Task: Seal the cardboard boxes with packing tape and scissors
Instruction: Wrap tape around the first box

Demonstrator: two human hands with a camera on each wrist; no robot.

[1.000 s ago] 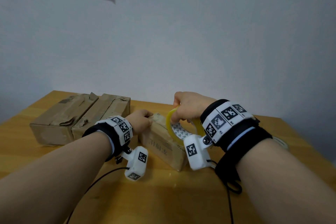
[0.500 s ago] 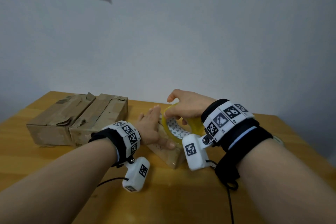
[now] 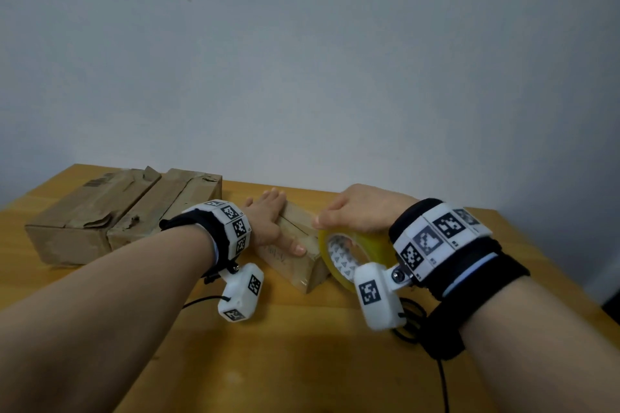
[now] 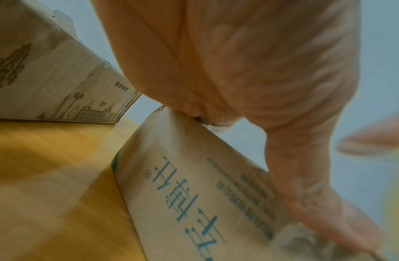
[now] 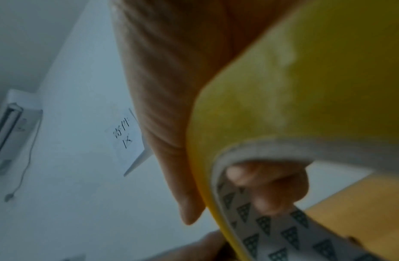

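Your left hand [image 3: 268, 223] lay flat on top of the small cardboard box [image 3: 295, 265] at counter [image 3: 302, 362] centre, fingers straight and pressing the flaps down, thumb stretched along the near top edge; the left wrist view confirmed palm contact at the box's upper edge. Your right hand [image 3: 360, 209] gripped the yellow tape roll [image 3: 355, 253], fingers hooked through the patterned core, as the right wrist view showed. The roll sat at 3 o'clock of the small box, just beside its near right corner. Whether a strip already ran from roll to box top could not be told; any clear film was invisible at this sharpness. Two larger boxes [image 3: 117, 211] stood side by side at 10 o'clock of the small box, well apart from your hands, tops torn and creased; fresh tape on them could not be made out. No scissors appeared in any view. Judgement: taping of the small box was in hand, no cut made; the other two probably remained.
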